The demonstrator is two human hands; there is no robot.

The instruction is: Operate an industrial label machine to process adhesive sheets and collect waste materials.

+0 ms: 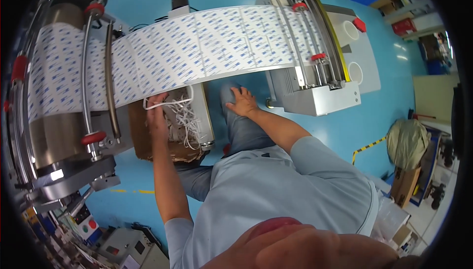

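A wide white web (217, 40) with blue printed marks runs between the machine's rollers in front of me. Just below its near edge is my left hand (157, 120), over a cardboard box (139, 138). The hand is closed on a thin white strip (185, 100) bent into an angular loop; its fingertips are partly hidden. Tangled white strips (186, 123) lie in the box beneath it. My right hand (242, 102) rests on my knee, fingers spread, with nothing in it.
At the left, a large metal roller (56, 143) stands by steel bars with red collars (93, 137). A grey machine unit (315, 94) is at the right, beside a table with white rolls (354, 73). A bagged bundle (408, 140) and shelves stand far right.
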